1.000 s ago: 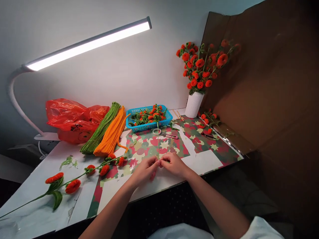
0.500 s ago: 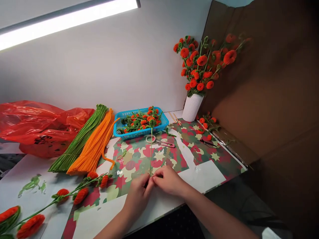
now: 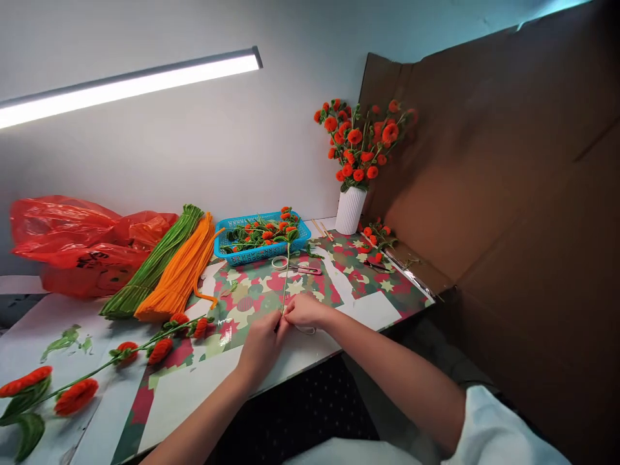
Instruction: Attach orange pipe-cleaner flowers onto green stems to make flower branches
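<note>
A thin green flower stem (image 3: 285,281) stands upright, with a green bud-like tip that overlaps the basket behind it. Around its lower end my left hand (image 3: 262,339) is closed, thumb and fingers pressed together. My right hand (image 3: 305,310) pinches at the same spot, its fingertips touching those of the left. What lies between the fingertips is hidden. Just below the right hand a thin pale loop (image 3: 306,330) shows on the table. Beyond the hands lie a white tape roll (image 3: 279,262) and pink-handled scissors (image 3: 307,270).
A blue basket (image 3: 252,256) holds orange flowers. Left of it lie orange pipe cleaners (image 3: 177,278), green pipe cleaners (image 3: 155,265) and a red plastic bag (image 3: 92,239). A long flower spray (image 3: 92,373) crosses the left side. A white vase (image 3: 351,211) stands by a cardboard panel (image 3: 465,181).
The camera view has shifted, so more of the right arm and its sleeve shows. Both hands stay together at the stem's lower end. A pale loop now shows below the right hand.
</note>
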A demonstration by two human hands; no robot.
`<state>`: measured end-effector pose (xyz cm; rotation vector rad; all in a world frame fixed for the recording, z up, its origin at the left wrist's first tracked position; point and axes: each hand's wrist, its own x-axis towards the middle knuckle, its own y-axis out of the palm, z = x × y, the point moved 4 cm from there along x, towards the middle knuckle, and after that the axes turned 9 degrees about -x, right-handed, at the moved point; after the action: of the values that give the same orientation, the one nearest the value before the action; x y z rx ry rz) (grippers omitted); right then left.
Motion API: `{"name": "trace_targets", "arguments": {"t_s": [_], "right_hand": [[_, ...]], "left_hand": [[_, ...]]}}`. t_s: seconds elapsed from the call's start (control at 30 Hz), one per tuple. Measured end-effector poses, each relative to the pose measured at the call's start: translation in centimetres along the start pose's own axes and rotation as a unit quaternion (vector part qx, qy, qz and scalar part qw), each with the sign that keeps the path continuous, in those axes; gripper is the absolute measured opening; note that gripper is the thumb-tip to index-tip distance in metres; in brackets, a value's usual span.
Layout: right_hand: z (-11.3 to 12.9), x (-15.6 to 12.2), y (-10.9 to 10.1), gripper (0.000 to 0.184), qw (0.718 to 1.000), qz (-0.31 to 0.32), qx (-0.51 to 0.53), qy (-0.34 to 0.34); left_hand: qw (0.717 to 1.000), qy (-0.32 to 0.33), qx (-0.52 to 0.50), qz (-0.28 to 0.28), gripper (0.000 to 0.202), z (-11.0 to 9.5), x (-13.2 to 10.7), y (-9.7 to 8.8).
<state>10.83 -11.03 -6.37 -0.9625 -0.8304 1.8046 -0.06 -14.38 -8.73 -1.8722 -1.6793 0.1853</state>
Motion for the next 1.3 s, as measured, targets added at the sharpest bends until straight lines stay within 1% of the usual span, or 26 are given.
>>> {"name": "trace_targets", "arguments": {"t_s": [0.07, 0.13, 0.2, 0.23, 0.37, 0.4, 0.43, 0.47, 0.5, 0.53, 0.57, 0.6, 0.67, 0.73, 0.8, 0.9, 1.0, 1.07, 1.13, 1.3], "right_hand": [[0.0, -0.3, -0.7, 0.022, 0.999, -0.04, -0.035, -0.003], [-0.4, -0.7, -1.7, 0.023, 0.991, -0.11, -0.078, -0.002], [-1.4, -1.2, -2.6, 0.028, 0.977, -0.18, -0.118, -0.005], [-2.1, -1.5, -2.8, 0.03, 0.97, -0.204, -0.133, -0.006], [-5.2, -2.4, -2.9, 0.054, 0.95, -0.254, -0.179, 0.014], [-5.6, -2.5, -2.8, 0.058, 0.945, -0.273, -0.18, 0.017], [-5.8, -2.4, -2.8, 0.061, 0.943, -0.293, -0.157, 0.017], [-5.7, -2.2, -2.7, 0.062, 0.947, -0.309, -0.089, 0.017], [-5.5, -1.8, -2.6, 0.061, 0.95, -0.31, 0.014, 0.017], [-5.0, -1.1, -2.4, 0.057, 0.946, -0.295, 0.134, 0.016], [-4.3, -0.1, -2.1, 0.05, 0.928, -0.257, 0.269, 0.019], [-3.2, 0.8, -2.0, 0.045, 0.914, -0.216, 0.344, 0.015], [-0.7, 2.6, -2.4, 0.043, 0.894, -0.159, 0.42, -0.015], [1.3, 3.6, -3.2, 0.041, 0.876, -0.13, 0.462, -0.052], [2.7, 3.7, -3.9, 0.034, 0.852, -0.113, 0.505, -0.079], [3.7, 2.5, -4.3, 0.024, 0.818, -0.101, 0.556, -0.107], [4.7, 0.7, -4.0, 0.026, 0.786, -0.095, 0.596, -0.136], [5.8, -0.3, -3.3, 0.034, 0.764, -0.099, 0.619, -0.152], [7.2, -1.0, -2.2, 0.042, 0.75, -0.097, 0.634, -0.162], [11.5, -2.2, 2.0, 0.048, 0.726, -0.07, 0.656, -0.192]], "left_hand": [[1.0, -0.003, -0.014, -0.016, 0.03, -0.1, 0.1, -0.2], [0.999, -0.008, -0.035, -0.037, 0.031, -0.1, 0.2, -0.4], [0.998, -0.014, -0.051, -0.046, 0.031, -0.2, 0.2, -0.5], [0.997, -0.016, -0.056, -0.046, 0.031, -0.2, 0.2, -0.5], [0.996, -0.026, -0.07, -0.047, 0.032, -0.1, 0.3, -0.8], [0.996, -0.028, -0.077, -0.048, 0.032, 0.0, 0.3, -0.9], [0.995, -0.03, -0.085, -0.046, 0.033, 0.0, 0.3, -1.0], [0.994, -0.03, -0.095, -0.042, 0.033, 0.1, 0.2, -1.0], [0.993, -0.029, -0.106, -0.035, 0.034, 0.1, 0.1, -0.9], [0.992, -0.026, -0.118, -0.027, 0.035, 0.1, 0.0, -0.8], [0.991, -0.022, -0.129, -0.019, 0.035, 0.0, -0.2, -0.7], [0.99, -0.018, -0.139, -0.011, 0.036, 0.0, -0.4, -0.5], [0.988, -0.01, -0.154, 0.003, 0.037, 0.0, -1.0, -0.2], [0.987, -0.005, -0.157, 0.017, 0.039, 0.0, -1.6, -0.3], [0.989, -0.001, -0.148, 0.029, 0.039, -0.3, -2.3, -0.8], [0.992, 0.0, -0.118, 0.034, 0.037, -0.9, -3.5, -2.4], [0.999, 0.001, -0.049, 0.002, 0.032, -1.5, -5.3, -4.5], [0.999, 0.012, 0.031, -0.032, 0.029, -1.5, -7.0, -6.0], [0.99, 0.031, 0.118, -0.065, 0.027, -1.1, -8.9, -7.5], [0.947, 0.09, 0.276, -0.139, 0.03, 1.3, -14.6, -11.0]]}}
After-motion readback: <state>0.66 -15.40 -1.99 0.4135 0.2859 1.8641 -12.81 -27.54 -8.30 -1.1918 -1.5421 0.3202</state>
